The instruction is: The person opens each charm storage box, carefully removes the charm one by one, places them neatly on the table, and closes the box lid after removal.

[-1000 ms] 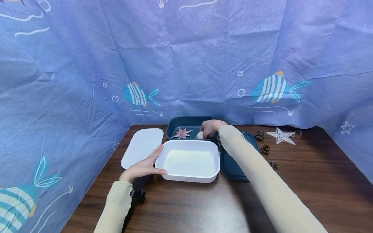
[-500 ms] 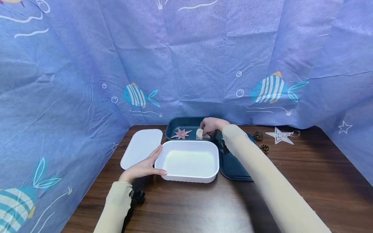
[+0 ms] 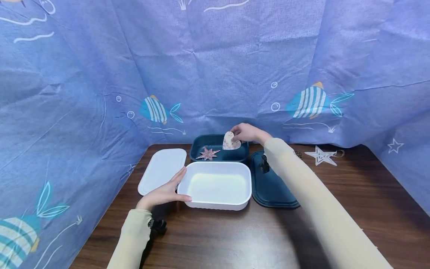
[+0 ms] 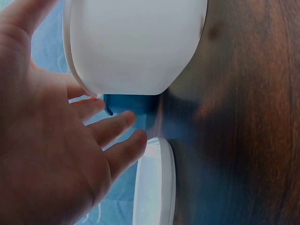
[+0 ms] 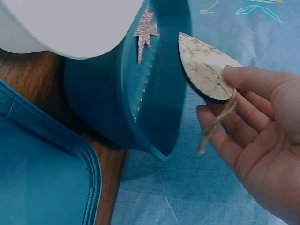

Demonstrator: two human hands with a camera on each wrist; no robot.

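My right hand [image 3: 248, 132] pinches a patterned, pale heart-shaped ornament [image 3: 229, 143] above the dark blue box [image 3: 193, 155]. In the right wrist view, the thumb presses its face and a twine loop [image 5: 216, 121] hangs by the fingers. A glittery pink star ornament [image 3: 208, 153] lies inside that box on the left. My left hand [image 3: 164, 193] rests at the left corner of a white box [image 3: 218, 205], thumb at the front rim. Its fingers are spread and loosely extended in the left wrist view, fingertips close to the white wall.
A white lid [image 3: 162, 170] lies left of the boxes, a dark blue lid [image 3: 272, 190] to the right. Farther right is a white star ornament [image 3: 321, 155], and a pinecone [image 3: 298, 154] shows partly behind the right sleeve. A blue fish-print curtain [image 3: 221, 74] hangs behind the table.
My right hand has lifted the heart ornament up from inside the dark blue box, turning its face into view. The left hand stays at the white box.
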